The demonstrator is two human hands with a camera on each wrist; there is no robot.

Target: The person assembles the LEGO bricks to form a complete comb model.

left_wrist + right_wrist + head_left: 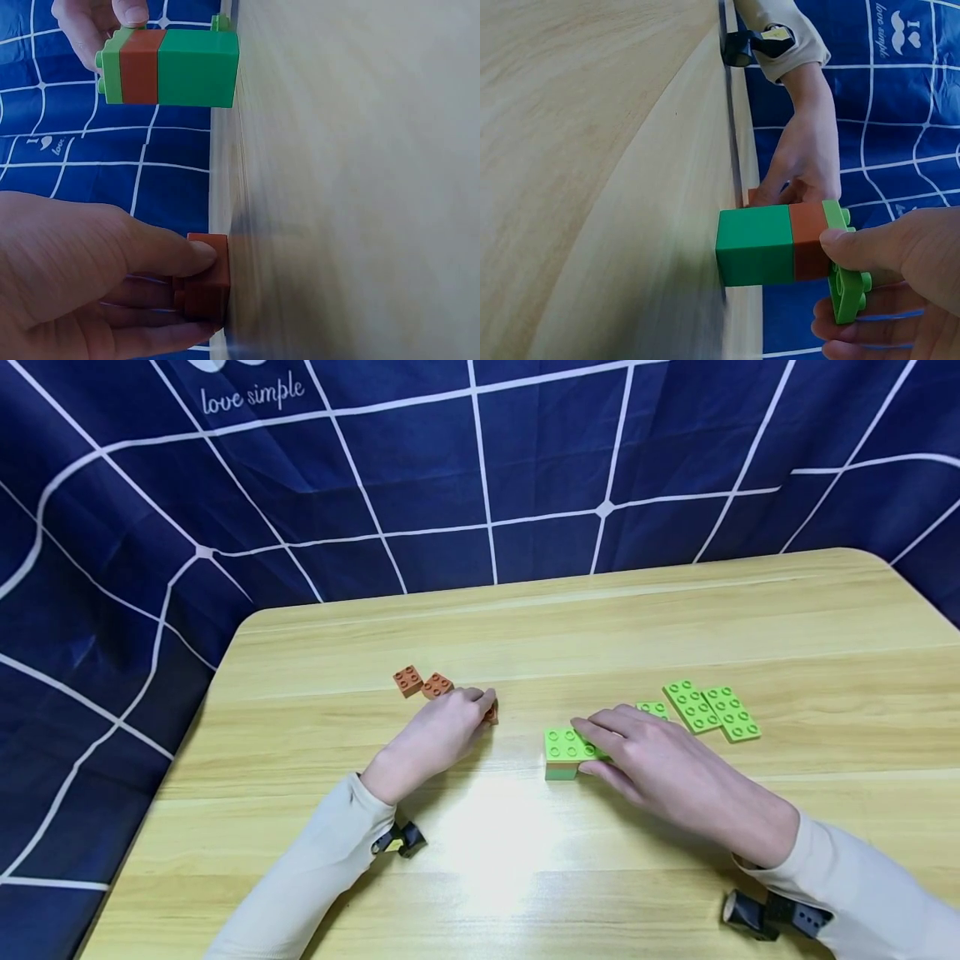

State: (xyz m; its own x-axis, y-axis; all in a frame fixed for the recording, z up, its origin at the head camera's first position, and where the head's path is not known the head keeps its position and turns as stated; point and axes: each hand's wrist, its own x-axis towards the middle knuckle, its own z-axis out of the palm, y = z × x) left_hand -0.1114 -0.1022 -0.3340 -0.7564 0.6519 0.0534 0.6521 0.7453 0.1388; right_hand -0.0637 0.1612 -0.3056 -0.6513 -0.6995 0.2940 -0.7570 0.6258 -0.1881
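My left hand (438,735) pinches an orange-brown toy brick (208,289) resting on the table, thumb against its near side. To the right, a small stack stands upright on the table: a green block (754,247) at the bottom, an orange-brown brick (810,241) above it, and a light green studded brick (564,745) on top. That top brick overhangs the stack on the right hand's side. My right hand (667,768) holds the light green brick, thumb on the near side and fingers on the far side; the fingers partly cover it in the head view.
Two more orange-brown bricks, one at the far left (408,681) and another beside it (437,686), lie past the left hand. Several light green bricks (692,706) lie beyond the right hand. The wooden table (337,893) meets a dark blue gridded cloth (420,468) behind.
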